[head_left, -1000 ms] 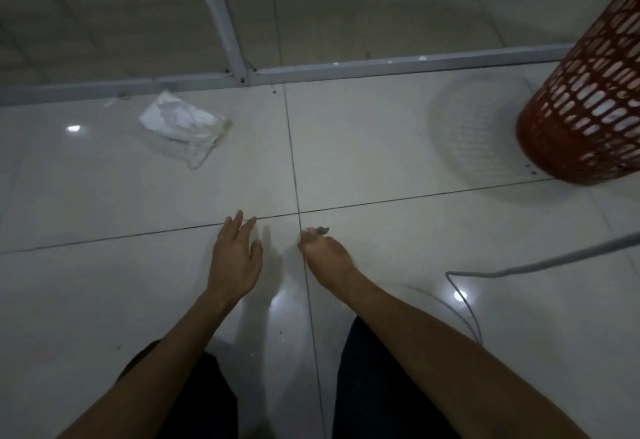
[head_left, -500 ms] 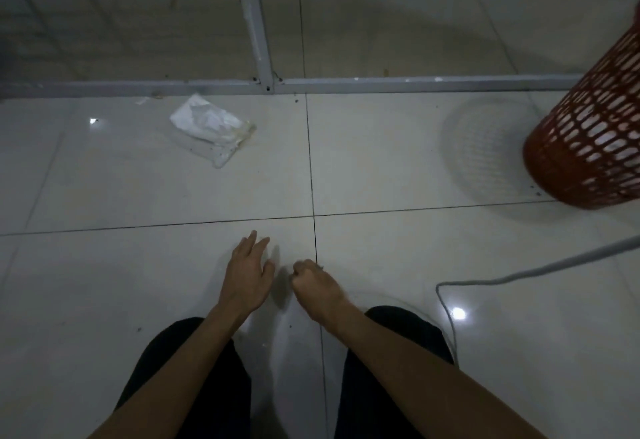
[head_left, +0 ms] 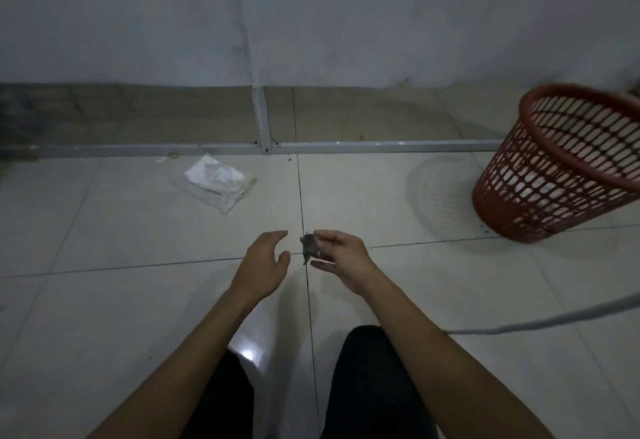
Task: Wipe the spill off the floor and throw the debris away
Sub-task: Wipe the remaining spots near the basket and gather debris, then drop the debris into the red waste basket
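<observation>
Right hand (head_left: pixel 346 260) pinching debris (head_left: pixel 309 245), red basket (head_left: pixel 554 175) apart

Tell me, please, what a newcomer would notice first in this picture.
The red plastic lattice wastebasket stands at the far right. In the middle, the right hand pinches a small dark grey scrap of debris, the left hand open beside it. A crumpled white tissue lies on the pale floor tiles behind, to the left.
</observation>
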The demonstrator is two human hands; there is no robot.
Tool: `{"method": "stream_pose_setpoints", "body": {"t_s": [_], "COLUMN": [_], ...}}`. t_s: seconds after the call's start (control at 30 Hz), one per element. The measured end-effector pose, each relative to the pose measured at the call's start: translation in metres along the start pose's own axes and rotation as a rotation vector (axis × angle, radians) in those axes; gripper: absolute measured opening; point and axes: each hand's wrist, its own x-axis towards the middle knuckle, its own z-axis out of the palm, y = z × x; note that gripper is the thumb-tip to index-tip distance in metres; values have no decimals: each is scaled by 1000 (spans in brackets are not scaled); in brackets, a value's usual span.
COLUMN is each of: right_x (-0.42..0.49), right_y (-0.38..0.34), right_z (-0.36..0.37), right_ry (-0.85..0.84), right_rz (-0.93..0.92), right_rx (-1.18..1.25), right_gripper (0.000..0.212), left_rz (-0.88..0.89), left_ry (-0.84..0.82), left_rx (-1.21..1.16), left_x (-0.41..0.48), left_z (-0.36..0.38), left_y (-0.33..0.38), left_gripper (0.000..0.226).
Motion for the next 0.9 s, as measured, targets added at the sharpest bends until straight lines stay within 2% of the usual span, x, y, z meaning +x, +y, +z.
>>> {"method": "stream_pose_setpoints", "body": {"t_s": [0.13, 0.3, 0.53, 0.9], "right_x": [-16, -44, -89, -144], "right_y": [-52, -111, -184, -301], "right_z": [-12, -34, -89, -195], "right_ry": [-76, -104, 11, 246], "right_rz": [-69, -207, -425, -770], "right_rx": [308, 442, 508, 607], "right_gripper": [18, 20, 14, 15], "left_rz": [105, 212, 373, 599], "left_ry": [58, 101, 115, 79], "left_rx": [-25, -1, 51, 130], "left_x": [10, 27, 53, 107], "left_z": [-20, -37, -33, -13], "left_y": [43, 103, 198, 340], "left_gripper": [42, 44, 46, 50]}}
